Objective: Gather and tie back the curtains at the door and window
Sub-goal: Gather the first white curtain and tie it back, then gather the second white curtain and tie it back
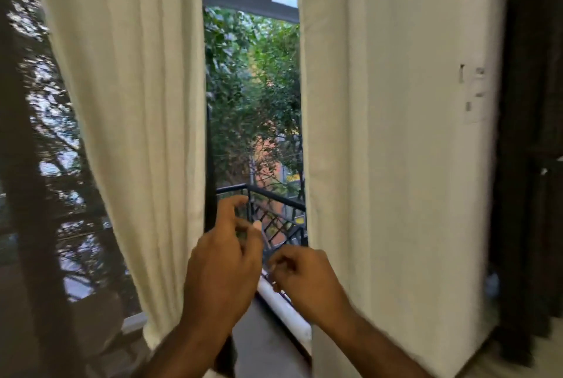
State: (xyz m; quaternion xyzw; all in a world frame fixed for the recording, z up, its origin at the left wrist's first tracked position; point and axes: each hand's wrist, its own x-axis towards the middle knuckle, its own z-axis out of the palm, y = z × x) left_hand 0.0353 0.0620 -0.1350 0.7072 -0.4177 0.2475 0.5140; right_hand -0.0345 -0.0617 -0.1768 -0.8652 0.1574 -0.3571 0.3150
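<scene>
Two cream curtains hang at a balcony door, with a gap between them. The left curtain (128, 122) drapes down over the glass, and the right curtain (393, 146) hangs straight and wide. Both of my hands are raised in the gap, touching neither curtain. My left hand (225, 259) has loosely curled fingers with the index finger and thumb spread apart, and it holds nothing. My right hand (304, 277) is just right of it and lower. Its fingers are curled in toward the thumb, with nothing visible between them.
A black door frame post (209, 170) stands at the left curtain's inner edge. Beyond the gap are a black balcony railing (274, 213) and trees. A dark glass pane (45, 164) is at the left. A dark curtain or furniture (530, 164) fills the far right.
</scene>
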